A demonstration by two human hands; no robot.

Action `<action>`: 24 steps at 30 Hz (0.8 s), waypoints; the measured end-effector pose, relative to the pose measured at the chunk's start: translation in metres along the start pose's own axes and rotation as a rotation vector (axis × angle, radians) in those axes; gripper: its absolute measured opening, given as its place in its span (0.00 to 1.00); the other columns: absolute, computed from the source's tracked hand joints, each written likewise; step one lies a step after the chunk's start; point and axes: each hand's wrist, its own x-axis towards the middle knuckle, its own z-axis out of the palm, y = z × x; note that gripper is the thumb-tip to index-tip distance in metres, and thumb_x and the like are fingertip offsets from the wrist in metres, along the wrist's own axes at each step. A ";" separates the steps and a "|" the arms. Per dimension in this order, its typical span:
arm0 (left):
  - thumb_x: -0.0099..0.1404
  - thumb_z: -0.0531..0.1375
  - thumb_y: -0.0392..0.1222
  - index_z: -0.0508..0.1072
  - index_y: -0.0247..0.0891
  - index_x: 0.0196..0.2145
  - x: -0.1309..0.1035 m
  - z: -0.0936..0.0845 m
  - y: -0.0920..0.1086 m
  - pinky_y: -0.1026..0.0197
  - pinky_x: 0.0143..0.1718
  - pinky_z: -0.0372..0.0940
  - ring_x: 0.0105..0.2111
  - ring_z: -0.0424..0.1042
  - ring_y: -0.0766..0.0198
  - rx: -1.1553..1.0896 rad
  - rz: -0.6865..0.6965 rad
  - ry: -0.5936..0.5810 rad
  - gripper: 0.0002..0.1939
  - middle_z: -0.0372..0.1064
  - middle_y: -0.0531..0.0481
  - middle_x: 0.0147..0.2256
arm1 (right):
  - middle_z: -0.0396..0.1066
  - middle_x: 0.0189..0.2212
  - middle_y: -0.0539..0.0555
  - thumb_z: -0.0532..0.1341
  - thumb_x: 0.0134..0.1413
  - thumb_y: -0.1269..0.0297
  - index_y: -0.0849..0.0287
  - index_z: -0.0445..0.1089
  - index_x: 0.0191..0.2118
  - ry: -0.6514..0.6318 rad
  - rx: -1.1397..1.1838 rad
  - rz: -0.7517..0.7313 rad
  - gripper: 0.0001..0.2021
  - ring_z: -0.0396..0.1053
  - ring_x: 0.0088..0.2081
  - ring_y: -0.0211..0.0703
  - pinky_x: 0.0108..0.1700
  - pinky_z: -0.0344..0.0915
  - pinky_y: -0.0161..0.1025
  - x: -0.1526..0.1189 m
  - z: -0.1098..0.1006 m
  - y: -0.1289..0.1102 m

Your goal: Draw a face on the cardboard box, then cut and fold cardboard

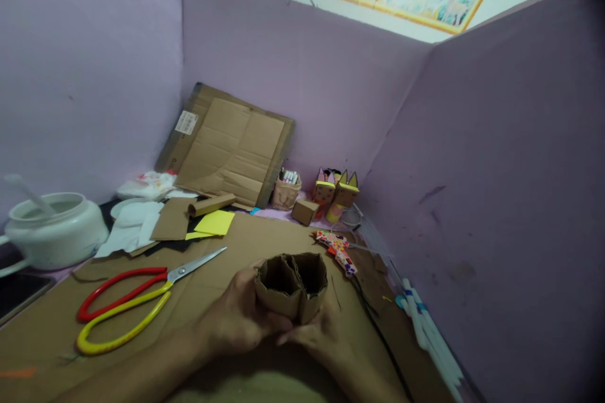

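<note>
Two short cardboard tubes (pixel 283 302) stand side by side and touching, their jagged open ends facing up. My left hand (pixel 241 315) wraps round the left tube, thumb across the near side. Around the right tube, on its near and right side, is my right hand (pixel 321 337); its far fingers are hidden behind the cardboard. Left of my hands, scissors (pixel 177 274) with one red and one yellow handle lie on the cardboard sheet (pixel 265 233). A patterned glue gun (pixel 338 249) rests beyond my right hand, its black cable running toward the near edge.
A white pot (pixel 57 233) stands at the left near paper scraps and yellow sheets (pixel 215 223). Flat cardboard (pixel 231 145) leans on the back wall. Behind are a marker holder (pixel 286 192), a small box (pixel 305 211) and decorated tubes (pixel 345 195). White rolls (pixel 428 327) lie at right.
</note>
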 end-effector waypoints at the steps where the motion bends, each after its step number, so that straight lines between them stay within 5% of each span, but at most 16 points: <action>1: 0.44 0.68 0.34 0.70 0.36 0.45 0.001 0.001 0.000 0.54 0.44 0.68 0.41 0.72 0.53 -0.017 -0.003 0.005 0.27 0.74 0.47 0.41 | 0.71 0.46 0.59 0.78 0.16 0.54 0.55 0.58 0.54 -0.003 -0.001 0.002 0.51 0.70 0.48 0.60 0.52 0.66 0.53 0.000 -0.001 -0.001; 5: 0.47 0.67 0.37 0.70 0.35 0.43 0.003 0.002 -0.002 0.54 0.43 0.68 0.42 0.71 0.51 -0.164 -0.025 -0.035 0.23 0.73 0.46 0.41 | 0.71 0.46 0.58 0.78 0.20 0.58 0.56 0.58 0.56 -0.009 -0.069 0.008 0.50 0.69 0.48 0.57 0.51 0.66 0.50 0.002 -0.004 -0.010; 7: 0.48 0.67 0.40 0.65 0.37 0.49 0.002 -0.002 -0.002 0.52 0.46 0.67 0.46 0.70 0.49 -0.179 -0.051 -0.037 0.30 0.70 0.44 0.47 | 0.71 0.46 0.57 0.77 0.24 0.59 0.56 0.59 0.55 -0.012 -0.143 0.018 0.47 0.69 0.48 0.56 0.51 0.66 0.49 0.006 -0.008 -0.019; 10: 0.52 0.66 0.45 0.51 0.43 0.60 -0.004 -0.015 0.002 0.48 0.53 0.61 0.54 0.63 0.49 0.090 -0.017 0.135 0.41 0.56 0.42 0.59 | 0.71 0.48 0.56 0.75 0.27 0.60 0.55 0.62 0.54 -0.043 -0.275 0.050 0.42 0.68 0.48 0.56 0.51 0.65 0.48 0.015 -0.017 -0.035; 14: 0.60 0.61 0.42 0.58 0.47 0.54 -0.014 -0.031 0.009 0.52 0.51 0.60 0.50 0.63 0.55 0.534 0.135 0.333 0.25 0.59 0.48 0.54 | 0.69 0.52 0.54 0.74 0.31 0.59 0.53 0.63 0.57 -0.174 -0.309 0.070 0.41 0.66 0.52 0.56 0.55 0.61 0.50 0.029 -0.033 -0.048; 19: 0.67 0.53 0.43 0.67 0.42 0.45 -0.020 -0.036 0.013 0.58 0.43 0.62 0.41 0.68 0.60 0.584 0.147 0.180 0.10 0.69 0.50 0.38 | 0.66 0.55 0.57 0.75 0.25 0.53 0.53 0.63 0.59 -0.288 -0.444 -0.009 0.47 0.61 0.56 0.61 0.59 0.54 0.55 0.039 -0.044 -0.050; 24: 0.62 0.56 0.52 0.72 0.40 0.37 -0.033 -0.035 0.012 0.58 0.39 0.64 0.39 0.69 0.56 0.618 0.065 0.109 0.14 0.70 0.47 0.37 | 0.62 0.56 0.61 0.73 0.30 0.46 0.55 0.59 0.61 -0.107 -0.495 -0.143 0.48 0.61 0.56 0.58 0.59 0.54 0.57 0.042 -0.039 -0.047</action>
